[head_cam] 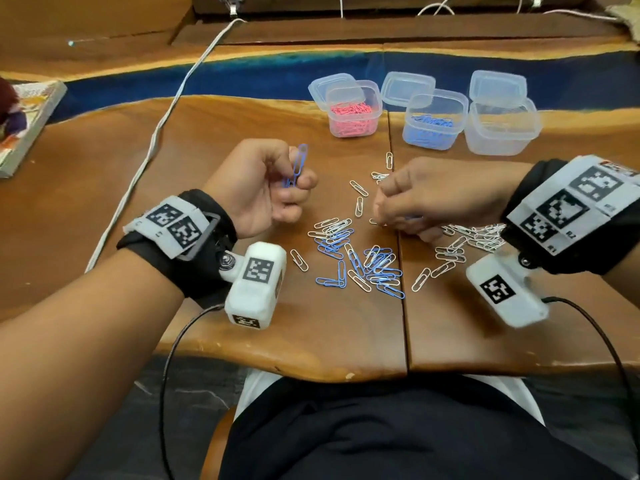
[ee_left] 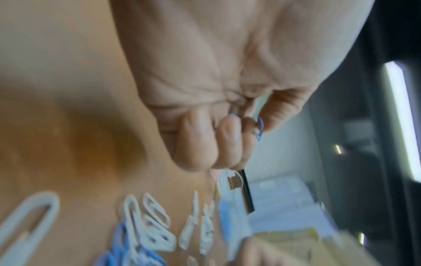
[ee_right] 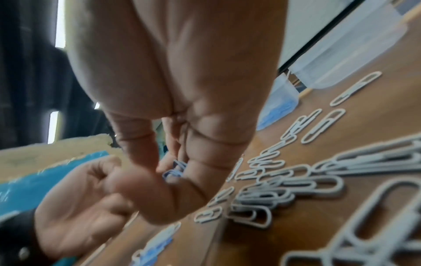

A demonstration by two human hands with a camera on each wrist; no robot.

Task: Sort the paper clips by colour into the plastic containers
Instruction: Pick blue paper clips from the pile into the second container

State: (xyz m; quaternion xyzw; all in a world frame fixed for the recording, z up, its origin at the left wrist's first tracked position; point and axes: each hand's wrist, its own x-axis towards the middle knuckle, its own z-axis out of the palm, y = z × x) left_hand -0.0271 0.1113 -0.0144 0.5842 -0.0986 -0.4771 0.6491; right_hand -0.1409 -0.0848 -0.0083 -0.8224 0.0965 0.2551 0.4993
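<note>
left hand (head_cam: pixel 263 188) raised pinching blue clip (head_cam: pixel 298 164), right hand (head_cam: pixel 433 199) curled round blue clips (ee_right: pixel 174 171)

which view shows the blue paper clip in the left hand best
The head view: the blue wire paper clip stands clear above the left hand. The left wrist view shows only its blurred tip; the right wrist view hides it.

Likely a home study or desk corner rather than a lab or shop. Suggested by a live-edge brown wooden table with a blue resin river strip (head_cam: pixel 242 76) and raw pale edges. On that table's far left, a glossy paperback book (head_cam: pixel 26 128); across its left half, a white cable (head_cam: pixel 162 123); beyond its far edge, a dark wooden ledge (head_cam: pixel 381 27) with more white cords.
</note>
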